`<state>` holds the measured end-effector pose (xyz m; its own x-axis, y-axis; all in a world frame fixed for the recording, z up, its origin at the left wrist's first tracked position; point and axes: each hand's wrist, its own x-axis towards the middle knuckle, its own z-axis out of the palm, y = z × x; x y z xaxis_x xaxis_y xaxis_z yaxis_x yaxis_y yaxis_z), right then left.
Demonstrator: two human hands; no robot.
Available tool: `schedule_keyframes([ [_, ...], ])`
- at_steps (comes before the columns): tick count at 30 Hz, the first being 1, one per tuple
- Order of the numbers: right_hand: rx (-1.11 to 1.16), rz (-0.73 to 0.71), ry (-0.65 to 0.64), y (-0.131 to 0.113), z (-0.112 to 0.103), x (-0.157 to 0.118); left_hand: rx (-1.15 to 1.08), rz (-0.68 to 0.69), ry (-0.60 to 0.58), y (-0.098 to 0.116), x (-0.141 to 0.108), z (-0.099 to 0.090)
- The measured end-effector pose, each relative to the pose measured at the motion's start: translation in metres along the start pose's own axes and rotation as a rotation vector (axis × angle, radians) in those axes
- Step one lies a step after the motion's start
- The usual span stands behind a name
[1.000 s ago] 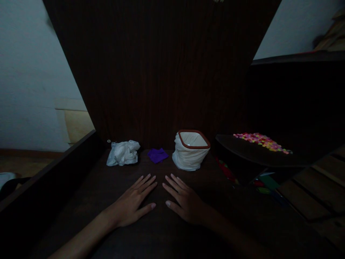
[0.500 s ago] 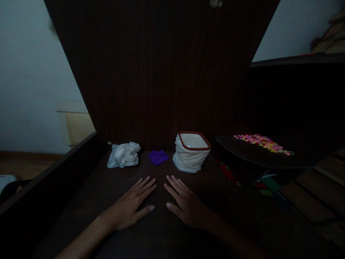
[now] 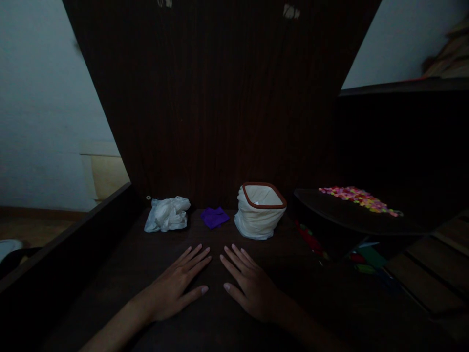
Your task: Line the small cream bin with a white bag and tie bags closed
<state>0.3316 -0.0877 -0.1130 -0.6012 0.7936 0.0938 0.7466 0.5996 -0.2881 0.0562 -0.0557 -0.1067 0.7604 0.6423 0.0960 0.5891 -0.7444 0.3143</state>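
Observation:
My left hand (image 3: 176,283) lies flat on the dark wooden surface (image 3: 216,322), fingers spread and holding nothing. Opposite it, my right hand (image 3: 251,286) also rests palm down and open, its thumb a short way from the left thumb. Beyond the left hand sits a crumpled white plastic bag (image 3: 168,215). A folded piece of purple cloth (image 3: 214,217) lies in the middle, past the fingertips of both hands. Behind the right hand stands a small bin (image 3: 284,201) with a brown squarish rim and a white liner; a small pale bit shows inside it.
A dark upright panel (image 3: 220,107) closes off the back, and a raised side board (image 3: 73,234) runs along the left. At right, a rounded shelf (image 3: 311,200) carries a heap of colourful small pieces (image 3: 361,199). Red and green items (image 3: 372,254) are beneath it.
The view has tilted slightly upward, so things appear a little lower. Both hands stay flat on the surface, and the bag, cloth and bin keep their places.

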Motion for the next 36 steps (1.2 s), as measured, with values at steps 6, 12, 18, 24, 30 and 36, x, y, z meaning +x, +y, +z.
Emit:
schedule_keyframes([
  [6,-0.012,-0.006,0.012,0.0021,0.0019,-0.0007,0.016,-0.005,-0.01,-0.0006,0.0,-0.0002],
  [12,-0.009,-0.01,0.002,0.0038,0.0033,-0.0013,-0.001,0.001,0.011,-0.0007,-0.0002,0.0015],
  [18,0.008,-0.001,-0.01,0.0014,0.0,-0.0026,0.003,-0.027,-0.017,0.0016,-0.0005,-0.0002],
  [24,0.018,-0.001,-0.008,0.001,-0.0015,-0.0011,0.006,-0.011,-0.006,0.0005,-0.0017,0.0002],
  [30,0.013,-0.013,0.009,0.0023,0.0003,-0.0008,-0.007,0.009,0.014,-0.0012,-0.0013,0.0013],
  [36,0.01,-0.001,-0.02,0.0013,-0.0011,-0.0001,0.001,-0.031,-0.035,0.0021,0.0007,-0.0018],
])
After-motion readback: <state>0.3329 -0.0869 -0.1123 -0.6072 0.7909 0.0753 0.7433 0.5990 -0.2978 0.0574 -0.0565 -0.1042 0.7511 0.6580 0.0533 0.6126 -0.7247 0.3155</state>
